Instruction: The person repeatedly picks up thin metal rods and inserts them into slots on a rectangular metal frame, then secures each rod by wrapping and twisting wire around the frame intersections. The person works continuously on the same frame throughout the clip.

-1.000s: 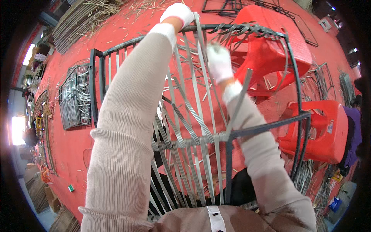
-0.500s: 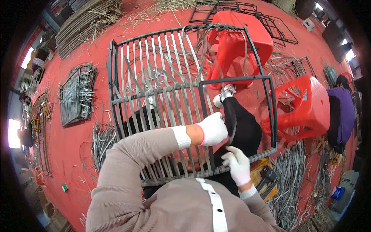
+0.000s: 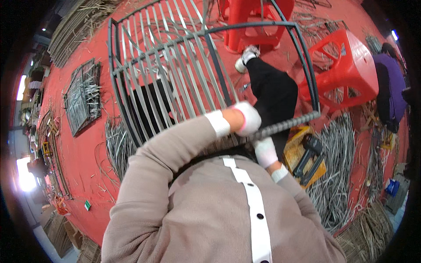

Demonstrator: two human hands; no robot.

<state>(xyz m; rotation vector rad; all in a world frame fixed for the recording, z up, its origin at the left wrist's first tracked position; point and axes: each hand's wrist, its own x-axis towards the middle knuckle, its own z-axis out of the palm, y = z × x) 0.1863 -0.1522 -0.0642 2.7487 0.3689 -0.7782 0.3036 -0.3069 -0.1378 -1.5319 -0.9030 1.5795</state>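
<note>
Your gloved left hand [image 3: 248,118] curls at the wrapped near rail [image 3: 287,124] of the slatted frame [image 3: 219,70], which spans your legs [image 3: 274,92] in front of your torso [image 3: 210,197]; your right hand [image 3: 266,153] sits just below that rail, and I cannot tell how tightly either is closed, or on what; a black tool [image 3: 310,153] lies to your right

Site: weaving wkshp
Strips [image 3: 337,175]: grey, loose bundles on red flr [image 3: 94,158]
Frame [image 3: 291,124]: dk, part wrapped
Tool [image 3: 309,154]: blk, beside strips
Panels [image 3: 70,33]: brown stack, top L
</note>
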